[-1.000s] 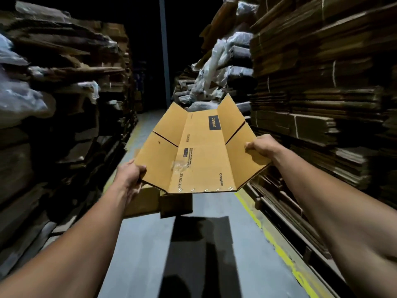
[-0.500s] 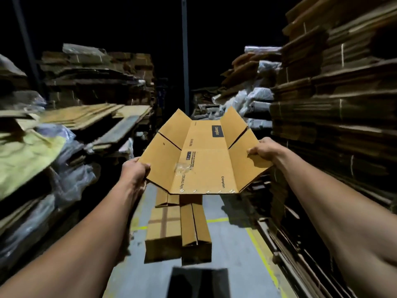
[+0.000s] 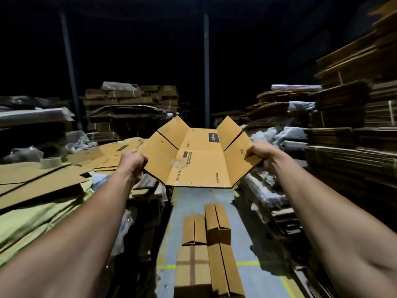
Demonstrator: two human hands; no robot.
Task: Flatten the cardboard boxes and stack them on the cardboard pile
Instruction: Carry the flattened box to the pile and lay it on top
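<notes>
Box [image 3: 199, 160] flat, gripped by L hand [image 3: 132, 161] & R hand [image 3: 258, 152] fingers; pile [image 3: 53, 181] lies left, nearer my L hand.

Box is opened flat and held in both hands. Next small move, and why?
Probably swing it left and lower it onto the pile. The box is already flat, gripped at its side flaps by the left hand and right hand, and flat sheets lie there.

Left hand [image 3: 133, 161], right hand [image 3: 258, 152] hold flattened box [image 3: 199, 162] above aisle floor [image 3: 189, 201].
</notes>
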